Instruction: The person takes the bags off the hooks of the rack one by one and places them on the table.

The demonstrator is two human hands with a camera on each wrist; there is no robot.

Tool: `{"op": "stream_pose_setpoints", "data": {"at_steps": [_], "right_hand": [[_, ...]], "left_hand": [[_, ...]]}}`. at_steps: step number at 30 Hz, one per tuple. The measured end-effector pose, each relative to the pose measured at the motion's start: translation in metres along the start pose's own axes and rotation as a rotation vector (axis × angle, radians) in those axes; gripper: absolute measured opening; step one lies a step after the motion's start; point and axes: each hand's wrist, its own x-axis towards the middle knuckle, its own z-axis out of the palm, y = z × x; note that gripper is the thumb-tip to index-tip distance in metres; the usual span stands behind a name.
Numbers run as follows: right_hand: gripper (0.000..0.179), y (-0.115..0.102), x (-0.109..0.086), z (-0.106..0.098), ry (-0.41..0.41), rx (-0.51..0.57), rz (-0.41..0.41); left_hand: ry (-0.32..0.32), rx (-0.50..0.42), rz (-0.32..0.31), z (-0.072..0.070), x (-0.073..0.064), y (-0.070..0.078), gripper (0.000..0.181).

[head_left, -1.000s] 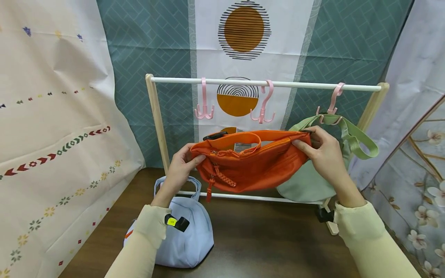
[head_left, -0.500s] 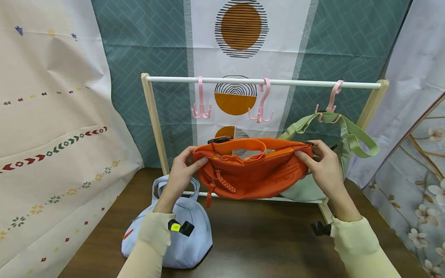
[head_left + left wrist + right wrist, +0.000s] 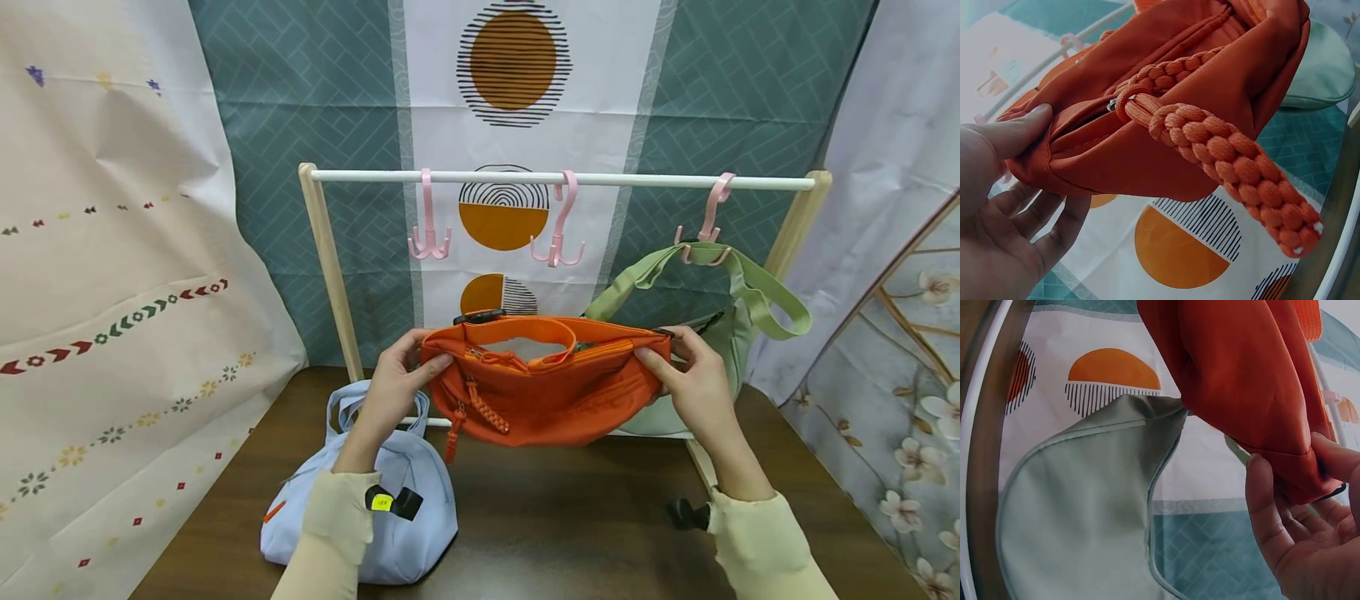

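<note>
An orange waist bag (image 3: 555, 400) is stretched level between my two hands, in front of the hanging rack. My left hand (image 3: 393, 383) pinches its left end, thumb on the front and fingers behind. At the other end my right hand (image 3: 693, 375) grips the corner the same way. The orange strap (image 3: 525, 332) loops over the bag's top edge, beside a black buckle (image 3: 480, 317). Braided zipper pulls (image 3: 1229, 156) dangle from the front, large in the left wrist view. Behind the right end hangs a sage green bag (image 3: 1091, 506).
A white rail (image 3: 495, 177) on wooden posts carries pink hooks: left (image 3: 429, 229), middle (image 3: 558, 233) and right (image 3: 712, 221). The right one bears the green bag's strap (image 3: 765, 300). A light blue bag (image 3: 405, 508) sits on the brown table (image 3: 555, 533) beneath my left forearm.
Both hands have lowered the orange bag, and it now hangs more level. The head view has shifted slightly. The grip on both ends is unchanged.
</note>
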Motion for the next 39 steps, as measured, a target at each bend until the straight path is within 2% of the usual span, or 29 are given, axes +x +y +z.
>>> {"op": "stream_pose_setpoints", "data": {"at_steps": [9,15,24,30,35,39], "right_hand": [[0.033,0.007,-0.010,0.008,0.058,0.019,0.004],[0.033,0.011,-0.013,0.010,0.049,0.010,0.021],[0.035,0.021,-0.023,0.011,0.025,0.006,0.069],[0.035,0.026,-0.030,0.010,0.015,-0.034,0.107],[0.036,0.029,-0.031,0.011,0.004,-0.062,0.112],[0.034,0.030,-0.032,0.011,-0.009,-0.048,0.121]], "left_hand": [[-0.006,-0.005,-0.021,0.004,-0.002,-0.010,0.036],[-0.022,0.008,-0.043,0.003,-0.003,-0.014,0.038],[-0.117,0.013,-0.088,-0.004,-0.004,-0.018,0.038],[-0.180,0.032,-0.146,-0.007,-0.009,-0.025,0.040],[-0.204,0.031,-0.178,-0.010,-0.012,-0.028,0.041],[-0.231,0.038,-0.177,-0.012,-0.011,-0.030,0.040]]}}
